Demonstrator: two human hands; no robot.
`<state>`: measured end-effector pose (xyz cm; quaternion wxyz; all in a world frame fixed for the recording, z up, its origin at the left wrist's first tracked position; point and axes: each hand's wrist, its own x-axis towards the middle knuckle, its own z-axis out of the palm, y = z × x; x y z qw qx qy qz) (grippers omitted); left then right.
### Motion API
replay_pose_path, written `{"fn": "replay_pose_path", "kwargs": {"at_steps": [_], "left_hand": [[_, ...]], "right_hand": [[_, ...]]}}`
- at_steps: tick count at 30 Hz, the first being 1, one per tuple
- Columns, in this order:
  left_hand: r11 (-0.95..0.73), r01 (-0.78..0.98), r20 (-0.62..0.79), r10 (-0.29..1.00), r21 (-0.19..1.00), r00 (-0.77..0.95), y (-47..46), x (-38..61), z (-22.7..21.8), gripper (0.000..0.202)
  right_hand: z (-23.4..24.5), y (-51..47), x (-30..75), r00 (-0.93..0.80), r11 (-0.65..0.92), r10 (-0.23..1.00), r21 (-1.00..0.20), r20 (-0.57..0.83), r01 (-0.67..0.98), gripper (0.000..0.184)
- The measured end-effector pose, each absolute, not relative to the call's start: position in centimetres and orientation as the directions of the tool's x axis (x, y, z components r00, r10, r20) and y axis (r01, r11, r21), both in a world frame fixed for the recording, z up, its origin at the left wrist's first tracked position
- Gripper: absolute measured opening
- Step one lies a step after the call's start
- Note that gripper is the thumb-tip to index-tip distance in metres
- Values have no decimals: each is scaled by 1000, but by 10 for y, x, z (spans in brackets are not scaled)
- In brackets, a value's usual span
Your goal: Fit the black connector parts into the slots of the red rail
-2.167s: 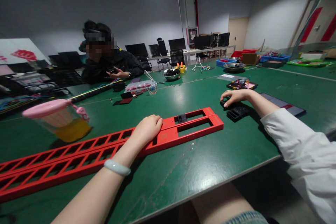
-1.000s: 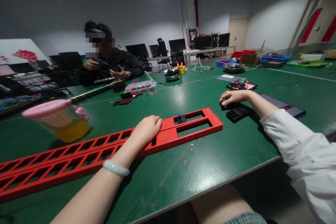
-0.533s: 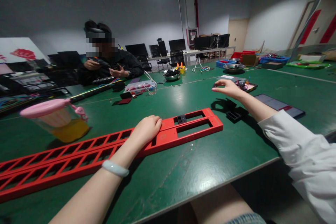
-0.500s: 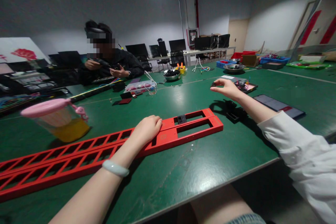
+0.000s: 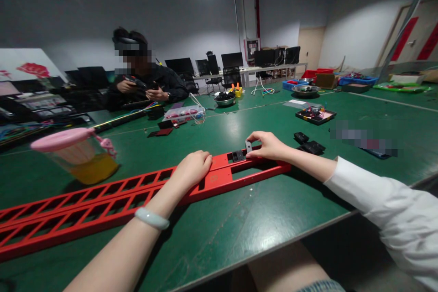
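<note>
A long red frame [image 5: 221, 176] with two rows of slanted openings lies across the table's near side. My left hand [image 5: 192, 169] rests on it with the fingers closed over its far edge; the fingertips are partly hidden. Between the thumb and fingers of my right hand [image 5: 268, 145] is a small grey-black block with a hole [image 5: 248, 146], upright just above the frame's right-hand opening. A similar black block [image 5: 237, 156] sits in that opening, beside the held one. Loose black blocks [image 5: 312, 147] lie on the table behind my right forearm.
The green table [image 5: 219, 232] bears a pink-lidded cup [image 5: 77, 155] of yellow liquid at left. Farther back are a clear plastic box [image 5: 185, 113], a metal bowl [image 5: 224, 99] and a black tray [image 5: 315, 115]. A person [image 5: 147, 80] sits opposite, holding a dark device.
My right hand has moved left and down, bringing its small block from above the table to the frame's right opening. My left hand stays on the frame.
</note>
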<state>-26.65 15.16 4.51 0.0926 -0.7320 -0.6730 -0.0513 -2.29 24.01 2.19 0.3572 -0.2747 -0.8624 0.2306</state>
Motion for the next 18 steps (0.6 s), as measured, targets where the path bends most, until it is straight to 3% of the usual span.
{"fn": "replay_pose_path", "kwargs": {"at_steps": [6, 11, 18], "left_hand": [[-48, 997, 187, 981, -58, 58, 150, -263, 48, 40], [-71, 995, 198, 977, -64, 83, 151, -266, 47, 41], [-55, 997, 186, 981, -57, 64, 151, -264, 48, 41]], "right_hand": [[24, 241, -26, -691, 764, 575, -591, 438, 261, 49], [25, 239, -25, -755, 821, 508, -498, 416, 278, 42], [24, 239, -25, -767, 828, 505, -472, 397, 302, 45]]}}
